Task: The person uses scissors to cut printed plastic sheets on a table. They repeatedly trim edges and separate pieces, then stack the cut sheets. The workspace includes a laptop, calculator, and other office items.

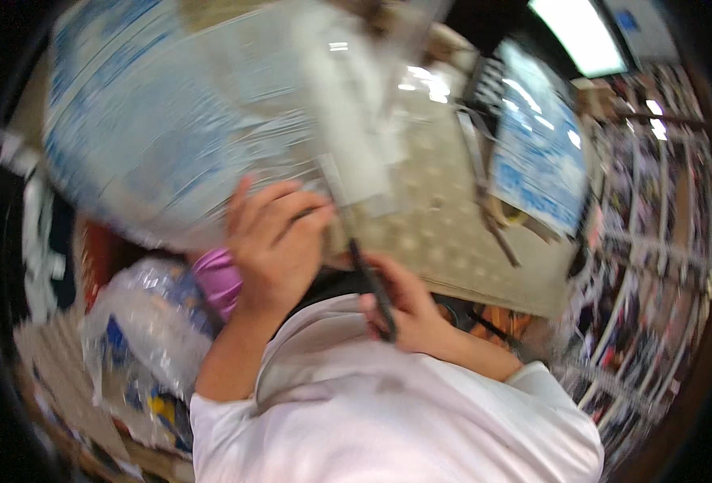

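A long, slim tool with a black handle (376,294) and a narrow pale blade is gripped in my right hand (408,302), close to my body. Its blade points away from me; blur hides whether it is a knife or scissors. My left hand (271,237) is at the near edge of a large package wrapped in clear plastic with blue print (155,129). The fingers of that hand are bent and partly apart, with no held thing showing. Beyond the blade lies a smeared whitish clear plastic strip (348,121) on the table.
The beige table (436,209) carries a blue and white plastic packet (537,153) and a blurred strap-like piece (493,217) at right. Clear bags (155,322) and cardboard (70,378) sit at lower left, beside a purple item (218,282). Wire racks (646,233) stand at right.
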The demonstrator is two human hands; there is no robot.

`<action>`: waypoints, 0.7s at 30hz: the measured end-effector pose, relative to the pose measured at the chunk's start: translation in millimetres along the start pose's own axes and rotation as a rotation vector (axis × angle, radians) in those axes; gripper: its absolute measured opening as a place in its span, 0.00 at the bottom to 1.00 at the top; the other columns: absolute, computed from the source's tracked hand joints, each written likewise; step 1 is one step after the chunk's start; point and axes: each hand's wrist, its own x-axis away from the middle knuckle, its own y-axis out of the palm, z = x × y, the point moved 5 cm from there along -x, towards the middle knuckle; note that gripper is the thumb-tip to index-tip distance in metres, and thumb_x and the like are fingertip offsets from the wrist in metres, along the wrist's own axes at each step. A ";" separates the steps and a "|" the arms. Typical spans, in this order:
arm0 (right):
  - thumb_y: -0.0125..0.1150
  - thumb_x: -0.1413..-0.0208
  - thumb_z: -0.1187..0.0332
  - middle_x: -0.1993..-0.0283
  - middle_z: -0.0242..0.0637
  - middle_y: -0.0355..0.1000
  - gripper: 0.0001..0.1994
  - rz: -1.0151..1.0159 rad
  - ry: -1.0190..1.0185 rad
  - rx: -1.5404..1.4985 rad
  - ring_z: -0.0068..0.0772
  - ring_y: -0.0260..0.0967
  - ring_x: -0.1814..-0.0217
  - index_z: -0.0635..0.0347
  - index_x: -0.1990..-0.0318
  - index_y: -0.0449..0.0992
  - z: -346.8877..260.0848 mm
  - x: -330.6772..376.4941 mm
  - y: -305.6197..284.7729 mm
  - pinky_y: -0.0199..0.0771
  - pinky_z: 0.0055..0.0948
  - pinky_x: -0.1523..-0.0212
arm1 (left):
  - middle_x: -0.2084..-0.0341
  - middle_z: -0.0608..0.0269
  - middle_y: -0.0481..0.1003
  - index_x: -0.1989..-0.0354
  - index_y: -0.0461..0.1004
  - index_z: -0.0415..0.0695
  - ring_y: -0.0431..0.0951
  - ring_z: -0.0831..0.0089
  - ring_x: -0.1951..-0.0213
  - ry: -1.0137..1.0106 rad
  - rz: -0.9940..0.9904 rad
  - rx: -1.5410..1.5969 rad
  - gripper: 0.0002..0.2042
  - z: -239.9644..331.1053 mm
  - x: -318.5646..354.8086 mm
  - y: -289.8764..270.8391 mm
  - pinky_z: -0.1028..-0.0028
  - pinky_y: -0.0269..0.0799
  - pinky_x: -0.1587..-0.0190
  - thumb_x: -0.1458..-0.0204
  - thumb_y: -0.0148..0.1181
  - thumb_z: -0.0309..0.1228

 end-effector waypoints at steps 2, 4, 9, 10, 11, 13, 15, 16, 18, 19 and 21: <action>0.60 0.45 0.63 0.71 0.35 0.68 0.27 0.004 -0.083 0.065 0.22 0.61 0.74 0.70 0.43 0.59 -7.0 -2.4 2.6 0.64 0.25 0.73 | 0.68 0.65 0.75 0.71 0.77 0.47 0.75 0.64 0.58 0.013 -0.007 -0.019 0.09 -0.3 5.1 0.1 0.56 0.61 0.43 0.62 0.62 0.20; 0.59 0.44 0.66 0.73 0.31 0.68 0.27 -0.001 -0.111 0.109 0.18 0.62 0.78 0.65 0.40 0.57 -3.9 -4.3 1.2 0.62 0.21 0.79 | 0.68 0.64 0.75 0.70 0.76 0.45 0.75 0.62 0.58 0.041 -0.017 -0.003 0.09 2.9 0.9 2.4 0.55 0.62 0.43 0.62 0.62 0.19; 0.59 0.44 0.62 0.73 0.37 0.69 0.26 -0.020 -0.211 0.112 0.24 0.63 0.75 0.68 0.43 0.58 -8.8 -2.8 1.8 0.63 0.25 0.75 | 0.64 0.62 0.74 0.68 0.75 0.44 0.73 0.60 0.55 -0.063 -0.012 0.036 0.10 1.6 0.5 2.7 0.52 0.61 0.43 0.60 0.59 0.18; 0.59 0.44 0.62 0.74 0.38 0.69 0.26 -0.027 -0.226 0.103 0.25 0.63 0.75 0.68 0.44 0.59 -9.8 -1.0 3.9 0.63 0.25 0.76 | 0.63 0.63 0.74 0.66 0.75 0.44 0.72 0.58 0.52 -0.043 -0.029 0.017 0.11 3.6 0.0 -0.1 0.49 0.57 0.41 0.60 0.57 0.18; 0.59 0.44 0.62 0.74 0.38 0.68 0.26 -0.023 -0.231 0.102 0.25 0.63 0.76 0.68 0.44 0.59 -10.1 0.1 5.7 0.62 0.25 0.76 | 0.63 0.63 0.74 0.67 0.74 0.44 0.72 0.58 0.51 -0.027 -0.049 -0.081 0.11 8.7 -2.3 -2.7 0.49 0.55 0.41 0.60 0.57 0.18; 0.59 0.44 0.62 0.75 0.38 0.68 0.25 -0.031 -0.236 0.102 0.26 0.63 0.76 0.68 0.45 0.60 -11.4 1.4 10.7 0.62 0.25 0.76 | 0.63 0.63 0.74 0.68 0.74 0.44 0.71 0.58 0.50 -0.007 -0.079 -0.290 0.10 18.0 -4.5 -8.6 0.48 0.51 0.39 0.60 0.56 0.18; 0.59 0.44 0.62 0.77 0.38 0.68 0.25 0.009 -0.305 0.096 0.27 0.63 0.78 0.68 0.46 0.60 -16.9 3.1 10.6 0.61 0.26 0.77 | 0.60 0.63 0.75 0.68 0.74 0.44 0.71 0.57 0.48 -0.033 -0.061 -0.254 0.09 14.3 -2.4 -8.6 0.48 0.48 0.38 0.58 0.53 0.18; 0.59 0.44 0.62 0.78 0.38 0.68 0.25 0.023 -0.329 0.096 0.27 0.62 0.79 0.69 0.46 0.60 -17.8 3.3 11.3 0.61 0.26 0.78 | 0.59 0.62 0.75 0.68 0.74 0.44 0.70 0.57 0.47 -0.037 -0.045 -0.229 0.09 12.0 -1.3 -7.9 0.49 0.48 0.38 0.58 0.53 0.18; 0.60 0.45 0.62 0.78 0.37 0.68 0.25 0.050 -0.376 0.109 0.27 0.62 0.79 0.69 0.46 0.61 -18.6 3.0 11.8 0.61 0.26 0.78 | 0.57 0.62 0.75 0.67 0.74 0.44 0.70 0.57 0.46 -0.054 -0.023 -0.191 0.09 10.5 0.5 -6.0 0.49 0.48 0.38 0.57 0.53 0.19; 0.60 0.45 0.62 0.78 0.37 0.68 0.25 0.064 -0.400 0.124 0.26 0.63 0.80 0.69 0.46 0.61 -17.9 2.1 11.5 0.61 0.26 0.78 | 0.56 0.61 0.75 0.66 0.74 0.44 0.70 0.56 0.46 -0.067 -0.014 -0.177 0.10 9.9 0.7 -5.0 0.49 0.48 0.38 0.56 0.53 0.19; 0.60 0.45 0.62 0.78 0.37 0.69 0.25 0.071 -0.420 0.118 0.26 0.63 0.80 0.69 0.46 0.61 -16.6 0.6 11.1 0.61 0.26 0.78 | 0.55 0.60 0.75 0.64 0.73 0.44 0.69 0.56 0.45 -0.112 0.025 -0.119 0.10 9.1 0.3 -3.1 0.49 0.47 0.37 0.56 0.52 0.20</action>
